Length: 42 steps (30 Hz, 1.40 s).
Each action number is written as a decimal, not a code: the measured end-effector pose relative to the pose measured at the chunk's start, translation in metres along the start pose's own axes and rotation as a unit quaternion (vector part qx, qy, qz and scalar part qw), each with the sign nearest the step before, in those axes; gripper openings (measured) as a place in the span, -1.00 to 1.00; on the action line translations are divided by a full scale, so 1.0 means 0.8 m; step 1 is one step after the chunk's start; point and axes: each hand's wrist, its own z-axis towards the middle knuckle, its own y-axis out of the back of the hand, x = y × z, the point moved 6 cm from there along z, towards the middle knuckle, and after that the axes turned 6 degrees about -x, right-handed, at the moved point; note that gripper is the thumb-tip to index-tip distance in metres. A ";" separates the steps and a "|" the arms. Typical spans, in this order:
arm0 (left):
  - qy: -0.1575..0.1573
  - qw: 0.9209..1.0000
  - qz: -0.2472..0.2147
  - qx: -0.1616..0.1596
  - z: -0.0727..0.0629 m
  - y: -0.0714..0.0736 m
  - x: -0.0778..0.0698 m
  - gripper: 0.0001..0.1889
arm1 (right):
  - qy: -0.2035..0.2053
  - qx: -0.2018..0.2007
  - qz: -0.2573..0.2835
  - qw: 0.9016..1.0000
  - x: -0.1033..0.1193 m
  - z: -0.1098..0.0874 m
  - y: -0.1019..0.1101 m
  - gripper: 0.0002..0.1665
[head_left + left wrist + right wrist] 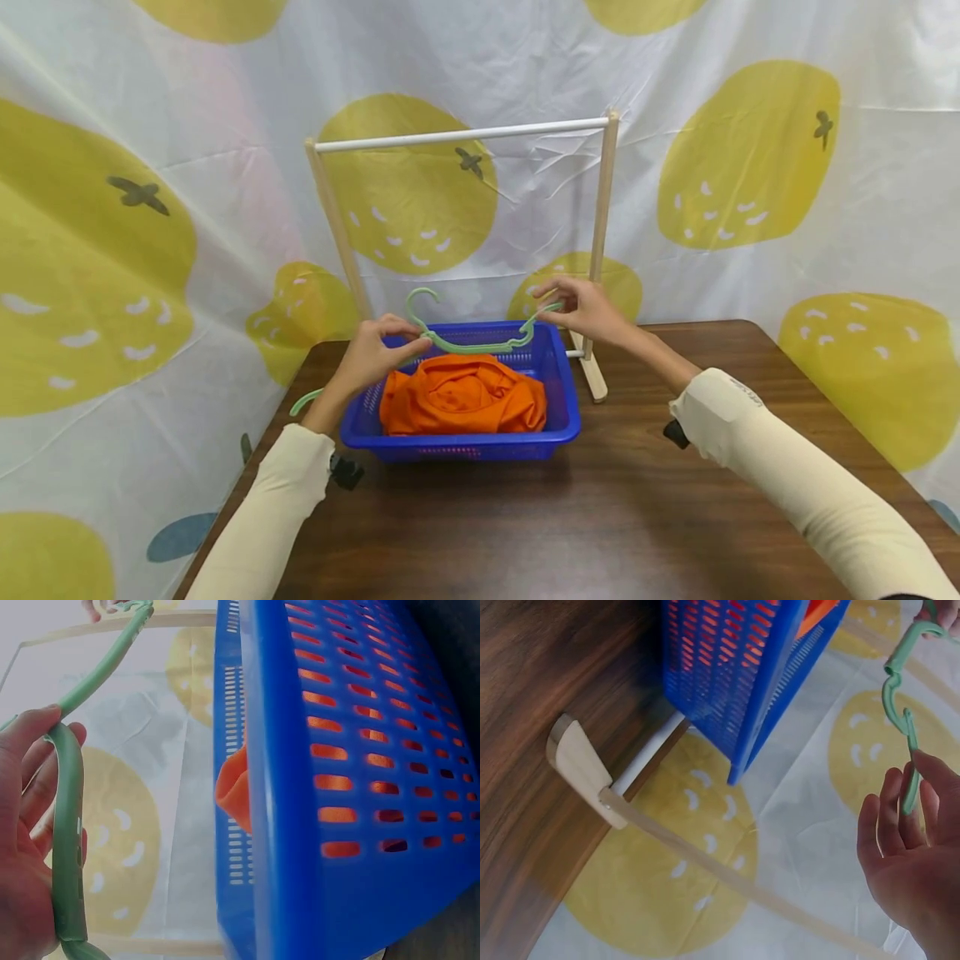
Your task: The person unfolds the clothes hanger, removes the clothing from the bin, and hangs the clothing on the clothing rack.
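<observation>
A light green clothes hanger [480, 347] is held up over the blue plastic basket [459, 450], its hook curving upward. My left hand [381, 348] pinches it at the base of the hook. In the left wrist view one hanger arm [69, 840] runs down along the left palm. At the other end, my right hand [583, 310] pinches the hanger's tip between thumb and fingers. The basket has slotted sides and contains a crumpled orange cloth [461, 396], which lies below the hanger.
Behind the basket stands a wooden rack with a white top rail [457, 137]; its right foot [595, 379] rests beside the basket. All of this is on a dark brown wooden table [600, 508]. A white curtain with yellow fruit prints [750, 158] hangs around the back and sides.
</observation>
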 end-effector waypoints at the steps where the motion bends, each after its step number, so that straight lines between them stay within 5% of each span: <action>1: -0.001 1.000 0.000 -0.003 0.000 0.001 0.000 -0.80 | 0.000 0.001 -0.003 1.000 -0.002 -0.001 0.001 -0.66; 10: -0.004 0.999 -0.005 -0.048 0.002 0.018 -0.004 -0.79 | -0.006 0.032 -0.003 0.999 -0.016 -0.014 0.002 -0.69; 23: -0.009 0.999 -0.017 -0.045 0.001 0.023 -0.005 -0.81 | -0.043 0.065 -0.045 0.996 -0.021 -0.025 -0.013 -0.79; 29: -0.019 0.999 0.011 -0.038 0.005 0.016 -0.010 -0.80 | 0.015 0.080 -0.094 0.992 -0.005 -0.023 -0.029 -0.72; 36: -0.030 0.999 0.014 -0.017 0.011 -0.005 -0.017 -0.81 | 0.037 0.112 -0.035 0.992 0.018 -0.019 -0.053 -0.67; 42: -0.028 1.000 -0.005 -0.006 0.012 -0.021 -0.022 -0.81 | 0.046 0.109 -0.044 0.992 0.026 -0.017 -0.066 -0.75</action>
